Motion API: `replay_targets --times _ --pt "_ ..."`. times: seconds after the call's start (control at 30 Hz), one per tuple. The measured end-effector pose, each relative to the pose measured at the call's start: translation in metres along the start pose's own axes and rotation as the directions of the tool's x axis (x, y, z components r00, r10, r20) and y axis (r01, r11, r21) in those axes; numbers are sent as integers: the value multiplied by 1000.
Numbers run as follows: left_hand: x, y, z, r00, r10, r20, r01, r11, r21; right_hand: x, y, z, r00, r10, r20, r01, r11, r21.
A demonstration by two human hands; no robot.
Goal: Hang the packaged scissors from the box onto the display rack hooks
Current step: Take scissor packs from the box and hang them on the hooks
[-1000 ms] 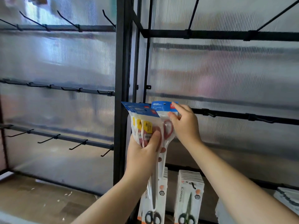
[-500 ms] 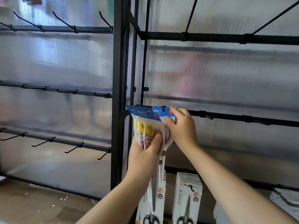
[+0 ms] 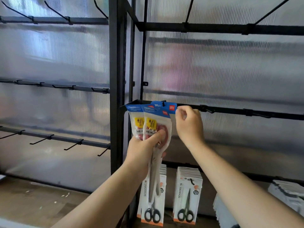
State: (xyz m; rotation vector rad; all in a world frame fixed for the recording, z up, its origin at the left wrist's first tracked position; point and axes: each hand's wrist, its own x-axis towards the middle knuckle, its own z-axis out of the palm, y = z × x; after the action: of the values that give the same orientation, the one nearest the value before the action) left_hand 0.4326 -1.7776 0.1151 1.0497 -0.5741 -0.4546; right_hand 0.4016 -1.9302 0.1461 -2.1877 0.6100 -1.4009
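My left hand point(image 3: 143, 150) grips a small bunch of packaged scissors point(image 3: 148, 122) with blue header cards, yellow labels and red handles. Behind them one more blue-headed pack point(image 3: 164, 106) hangs on a black hook point(image 3: 163, 103) of the middle rail. My right hand point(image 3: 189, 124) hovers just right of that pack, fingers loosely curled with nothing in them, not touching the card.
Black rack upright point(image 3: 116, 79) stands directly left of the packs. More hooks point(image 3: 207, 110) sit along the same rail to the right. Two rows of black-handled scissor packs point(image 3: 187, 195) hang on the rail below. Bare hooks point(image 3: 74, 144) fill the left rack section.
My right hand has let go of the rear pack, which now hangs on the hook, and has drawn back slightly to the right. My left hand keeps the bunch.
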Motion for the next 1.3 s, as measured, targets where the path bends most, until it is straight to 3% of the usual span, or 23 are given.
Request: replay_targets --times 0.07,0.13,0.2,0.3,0.5,0.63,0.97,1.3 --pt "0 -3 1 1000 -14 -7 14 1000 2 -4 -5 -5 988 69 140 -94 979 182" --pt "1 -5 2 1000 -18 -15 18 1000 1 -9 -9 -11 956 104 275 -174 954 244" --pt "1 -8 3 1000 10 -22 -10 1000 17 -10 -13 -13 938 126 323 -229 925 303" --pt "1 -10 6 991 106 -78 -98 990 104 -3 -16 -12 970 100 223 -185 898 399" --pt "-1 -12 5 954 172 -247 -144 981 130 5 -15 -9 1000 -4 -4 5 939 343" --pt "-3 -10 7 945 228 -235 -200 970 136 6 -14 0 995 -71 -72 88 956 280" --pt "0 -5 20 958 245 -146 -231 967 111 15 -13 18 994 -62 -89 82 966 244" --pt "0 -5 16 974 178 -139 -161 979 129 13 -4 26 987 -123 -102 121 992 -21"
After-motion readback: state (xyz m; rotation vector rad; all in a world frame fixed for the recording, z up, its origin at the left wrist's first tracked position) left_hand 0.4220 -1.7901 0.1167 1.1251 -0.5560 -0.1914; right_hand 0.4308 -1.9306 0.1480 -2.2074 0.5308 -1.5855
